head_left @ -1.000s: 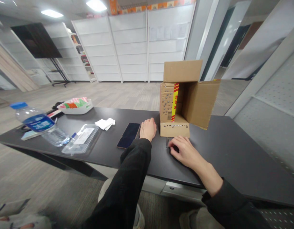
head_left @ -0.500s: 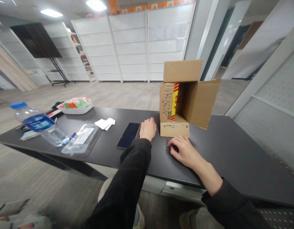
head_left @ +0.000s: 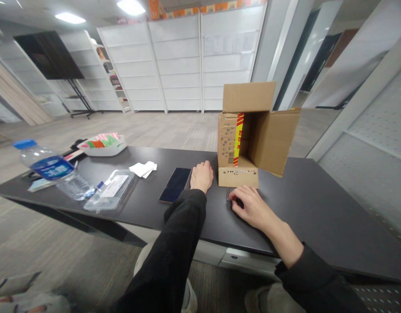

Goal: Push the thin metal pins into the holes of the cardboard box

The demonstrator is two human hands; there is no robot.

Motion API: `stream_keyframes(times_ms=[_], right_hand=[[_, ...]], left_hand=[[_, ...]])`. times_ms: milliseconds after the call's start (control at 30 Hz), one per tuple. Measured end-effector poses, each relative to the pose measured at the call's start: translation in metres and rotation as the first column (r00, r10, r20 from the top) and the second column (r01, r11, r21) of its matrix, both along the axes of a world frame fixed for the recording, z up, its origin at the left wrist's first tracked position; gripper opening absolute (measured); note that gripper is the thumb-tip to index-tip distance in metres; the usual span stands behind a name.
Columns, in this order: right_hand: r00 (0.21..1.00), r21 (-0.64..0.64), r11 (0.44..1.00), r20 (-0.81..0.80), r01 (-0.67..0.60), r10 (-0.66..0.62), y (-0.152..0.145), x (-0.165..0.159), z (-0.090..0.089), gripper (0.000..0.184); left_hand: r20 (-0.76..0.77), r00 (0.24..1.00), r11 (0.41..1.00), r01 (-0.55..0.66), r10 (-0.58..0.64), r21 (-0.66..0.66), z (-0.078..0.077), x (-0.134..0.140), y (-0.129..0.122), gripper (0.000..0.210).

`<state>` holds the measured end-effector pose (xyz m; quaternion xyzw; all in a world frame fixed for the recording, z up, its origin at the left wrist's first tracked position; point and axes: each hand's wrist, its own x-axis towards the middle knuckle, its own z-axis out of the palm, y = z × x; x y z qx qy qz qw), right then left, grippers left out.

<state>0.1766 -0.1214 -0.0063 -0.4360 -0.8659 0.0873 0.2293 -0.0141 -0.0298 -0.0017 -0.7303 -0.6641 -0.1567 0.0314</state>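
Note:
My left hand (head_left: 202, 176) rests palm down on the table beside the dark phone (head_left: 176, 185), its fingers curled together; nothing shows in them. In front of the box, my right hand (head_left: 250, 205) is bent, with thumb and fingertips closed at the edge of some thin dark strips (head_left: 228, 194) lying on the tabletop. The hand partly covers these strips, and their kind is unclear. An open cardboard box (head_left: 227, 139) stands on its side, its opening facing me. Small grey round dots cover its left flap, and a row of dark and silvery dots marks the lower flap (head_left: 238, 178).
Left on the dark table (head_left: 301, 217) are a clear plastic case (head_left: 111, 191), white paper pieces (head_left: 143, 169), a white tray (head_left: 104, 150) with colourful contents and a tilted water bottle (head_left: 53, 167). A grey panel (head_left: 376, 130) borders the right side.

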Motion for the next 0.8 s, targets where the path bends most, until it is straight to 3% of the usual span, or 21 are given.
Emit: stream_keyframes(times_ms=[500, 800], right_hand=[[1.0, 0.03, 0.999, -0.02, 0.015, -0.014, -0.001, 0.0, 0.0, 0.011], [0.98, 0.182, 0.963, -0.059, 0.199, -0.192, 0.014, 0.014, 0.007, 0.012]], left_hand=[[0.008, 1.0, 1.0, 0.0, 0.0, -0.012, 0.0, -0.001, 0.0, 0.023], [0.006, 1.0, 1.0, 0.005, -0.005, 0.0, 0.0, 0.0, 0.0, 0.023]])
